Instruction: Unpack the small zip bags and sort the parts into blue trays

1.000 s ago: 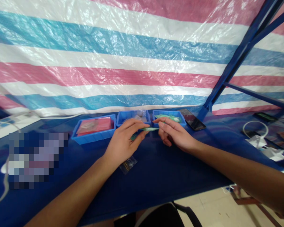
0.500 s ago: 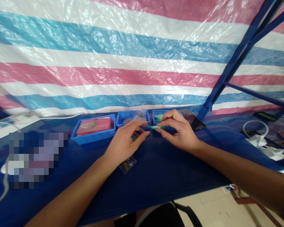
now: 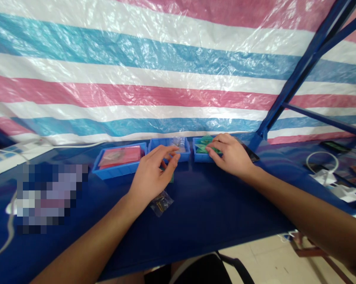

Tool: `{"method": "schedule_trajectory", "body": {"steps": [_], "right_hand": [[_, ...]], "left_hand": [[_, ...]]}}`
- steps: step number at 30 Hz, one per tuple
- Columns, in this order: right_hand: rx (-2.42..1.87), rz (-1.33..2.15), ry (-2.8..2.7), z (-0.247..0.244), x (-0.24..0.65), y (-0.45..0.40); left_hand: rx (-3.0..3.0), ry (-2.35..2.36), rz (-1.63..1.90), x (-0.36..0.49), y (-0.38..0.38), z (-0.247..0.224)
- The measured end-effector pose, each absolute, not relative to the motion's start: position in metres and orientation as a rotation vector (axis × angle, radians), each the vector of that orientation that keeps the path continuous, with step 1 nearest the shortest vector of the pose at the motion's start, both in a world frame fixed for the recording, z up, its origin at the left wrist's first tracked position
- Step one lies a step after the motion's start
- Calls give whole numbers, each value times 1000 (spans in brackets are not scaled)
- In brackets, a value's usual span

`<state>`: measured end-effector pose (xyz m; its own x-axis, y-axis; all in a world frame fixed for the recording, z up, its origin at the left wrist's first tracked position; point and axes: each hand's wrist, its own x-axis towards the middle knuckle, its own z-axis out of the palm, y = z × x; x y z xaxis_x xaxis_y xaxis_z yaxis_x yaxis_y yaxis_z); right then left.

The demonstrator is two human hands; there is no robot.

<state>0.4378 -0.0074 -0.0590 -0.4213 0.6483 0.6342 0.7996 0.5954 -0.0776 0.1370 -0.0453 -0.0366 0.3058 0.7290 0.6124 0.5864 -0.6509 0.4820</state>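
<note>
Green packets [image 3: 202,148] in blue bin [image 3: 202,158]; right hand [image 3: 233,158] curled at them, hold unclear; left hand [image 3: 150,172] half-open, thumb and forefinger parted, palm contents unclear.

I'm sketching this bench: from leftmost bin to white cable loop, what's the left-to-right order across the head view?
Bin of red packets, bin of clear plastic, bin of green packets, phone, white cable loop.

left hand [image 3: 152,173] palm down with thumb and fingers slightly parted, right hand [image 3: 231,156] with fingers bent, forearms angled inward
</note>
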Motion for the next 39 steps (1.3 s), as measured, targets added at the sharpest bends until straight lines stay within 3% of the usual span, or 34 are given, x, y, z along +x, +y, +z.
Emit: {"method": "schedule_trajectory", "body": {"steps": [7, 16, 31, 39], "right_hand": [[-1085, -286, -2158, -57, 433, -12], [-708, -74, -2293, -51, 409, -41], [-573, 7, -2263, -53, 399, -47], [-571, 88, -2270, -57, 398, -46]], "left_hand": [[2532, 1194, 1257, 134, -44, -34], [2975, 1260, 449, 110, -36, -32], [2929, 1091, 274, 116, -36, -33], [2780, 941, 355, 123, -38, -32]]}}
